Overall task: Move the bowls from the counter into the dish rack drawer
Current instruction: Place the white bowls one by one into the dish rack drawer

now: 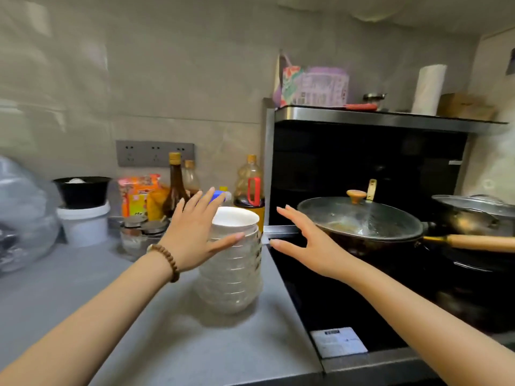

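My left hand (195, 232): fingers straight, spread, thumb against upper rims of tall stack of white ceramic bowls (232, 274). My right hand (309, 242): spread, holding nothing, just right of stack, apart. Stack stands between hands on grey counter (139, 316), long axis vertical, mouths up.

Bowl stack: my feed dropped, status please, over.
Left hand open at bowl stack, right hand open, just short. Stack upright on counter. Beside right hand: lidded wok.
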A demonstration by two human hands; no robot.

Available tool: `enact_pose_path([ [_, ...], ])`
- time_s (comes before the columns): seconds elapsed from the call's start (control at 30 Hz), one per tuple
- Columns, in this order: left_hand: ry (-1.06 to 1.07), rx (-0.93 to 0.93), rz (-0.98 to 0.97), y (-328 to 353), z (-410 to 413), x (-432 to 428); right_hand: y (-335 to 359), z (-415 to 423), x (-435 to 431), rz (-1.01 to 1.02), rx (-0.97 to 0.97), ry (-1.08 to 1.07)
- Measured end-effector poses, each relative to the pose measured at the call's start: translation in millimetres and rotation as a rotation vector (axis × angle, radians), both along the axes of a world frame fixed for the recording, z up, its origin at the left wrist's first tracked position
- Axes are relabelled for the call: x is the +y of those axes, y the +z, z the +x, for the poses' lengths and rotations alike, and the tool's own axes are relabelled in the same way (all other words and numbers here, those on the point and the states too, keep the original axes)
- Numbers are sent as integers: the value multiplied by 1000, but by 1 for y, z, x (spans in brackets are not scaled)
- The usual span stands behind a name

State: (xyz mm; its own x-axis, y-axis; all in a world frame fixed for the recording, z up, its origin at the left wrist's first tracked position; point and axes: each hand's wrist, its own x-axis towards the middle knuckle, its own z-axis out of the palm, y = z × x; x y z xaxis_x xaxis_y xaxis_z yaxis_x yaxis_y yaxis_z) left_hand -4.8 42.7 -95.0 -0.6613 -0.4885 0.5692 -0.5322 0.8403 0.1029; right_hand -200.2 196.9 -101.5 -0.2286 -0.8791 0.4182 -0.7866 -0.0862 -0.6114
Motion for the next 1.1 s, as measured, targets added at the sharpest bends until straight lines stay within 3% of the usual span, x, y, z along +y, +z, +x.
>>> enact_pose_path([
  [0.13,-34,21,205,-9,12,-20,5,18,-35,-3,15,62],
  [0.33,-260,232,488,-13,12,-26,9,25,-57,24,82,40],
  [0.8,-346,461,534,-20,3,-28,10,23,-64,-28,60,10],
  [1.1,-457,721,508,3,-11,9,39,23,-30,-271,85,38],
])
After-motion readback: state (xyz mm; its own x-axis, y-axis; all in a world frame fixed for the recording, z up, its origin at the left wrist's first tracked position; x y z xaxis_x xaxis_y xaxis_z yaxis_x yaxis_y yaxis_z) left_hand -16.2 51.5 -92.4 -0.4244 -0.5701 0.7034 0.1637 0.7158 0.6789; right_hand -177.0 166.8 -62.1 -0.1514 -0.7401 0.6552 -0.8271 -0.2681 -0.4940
